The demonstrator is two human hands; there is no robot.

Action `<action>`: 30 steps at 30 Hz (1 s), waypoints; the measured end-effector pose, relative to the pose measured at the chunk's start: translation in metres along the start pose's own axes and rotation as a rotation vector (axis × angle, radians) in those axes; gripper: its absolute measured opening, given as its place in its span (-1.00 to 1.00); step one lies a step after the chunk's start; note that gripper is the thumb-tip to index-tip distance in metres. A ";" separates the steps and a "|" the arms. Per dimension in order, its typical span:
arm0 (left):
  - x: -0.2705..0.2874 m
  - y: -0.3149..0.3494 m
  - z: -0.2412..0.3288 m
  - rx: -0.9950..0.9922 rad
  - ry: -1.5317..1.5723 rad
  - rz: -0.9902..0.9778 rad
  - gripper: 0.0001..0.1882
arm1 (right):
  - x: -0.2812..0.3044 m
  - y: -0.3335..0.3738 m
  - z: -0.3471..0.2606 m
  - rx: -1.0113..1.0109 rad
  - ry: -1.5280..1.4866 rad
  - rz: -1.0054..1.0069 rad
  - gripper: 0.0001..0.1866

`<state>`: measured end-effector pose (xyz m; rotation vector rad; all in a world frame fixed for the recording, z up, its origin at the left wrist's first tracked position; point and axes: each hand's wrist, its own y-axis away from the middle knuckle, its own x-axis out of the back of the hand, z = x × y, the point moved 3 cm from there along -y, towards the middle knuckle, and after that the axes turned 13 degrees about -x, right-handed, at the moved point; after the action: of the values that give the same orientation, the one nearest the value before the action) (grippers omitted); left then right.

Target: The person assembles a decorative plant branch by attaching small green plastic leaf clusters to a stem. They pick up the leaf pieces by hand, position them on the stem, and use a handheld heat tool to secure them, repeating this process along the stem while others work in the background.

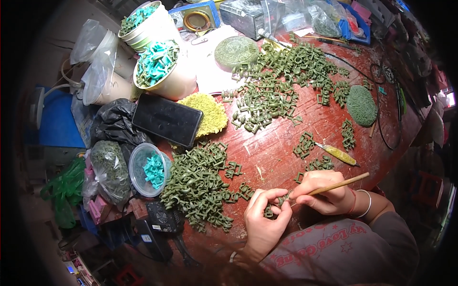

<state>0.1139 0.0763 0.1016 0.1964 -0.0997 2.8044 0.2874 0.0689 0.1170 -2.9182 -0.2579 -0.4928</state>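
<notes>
Between its bent fingertips my left hand (266, 221) holds a small green ring-shaped piece (270, 211), partly covered by the fingers. Like a pen, a thin tool with a wooden handle (341, 184) is gripped in my right hand (324, 193); its tip meets the piece at the left fingertips. Just beyond my hands lies a small cluster of green ring-shaped pieces (318, 164). A large heap of the same pieces (195, 183) spreads to the left of my left hand. A yellow-handled tool (339, 155) rests on the red table (257, 164) beyond my right hand.
More green pieces (296, 66) cover the table's far side, near two round green pads (361, 106). Left stand a clear tub of turquoise bits (153, 172), a black phone (167, 119) against a yellow sponge (206, 113), and filled white buckets (174, 81). A black cable (378, 117) curves at right.
</notes>
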 end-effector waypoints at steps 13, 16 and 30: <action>0.000 0.001 -0.008 0.207 0.322 -0.036 -0.82 | 0.010 0.010 0.001 -0.056 -0.033 0.210 -0.87; -0.003 0.000 -0.015 0.424 0.742 0.052 -0.80 | 0.010 0.009 0.000 -0.174 -0.044 0.276 -0.86; -0.006 -0.004 -0.008 0.412 1.181 0.089 -0.30 | -0.021 0.004 -0.008 0.292 0.415 0.050 -0.80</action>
<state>0.1201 0.0789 0.0926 -1.3545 0.7360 2.5103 0.2659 0.0607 0.1163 -2.4638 -0.1793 -0.9441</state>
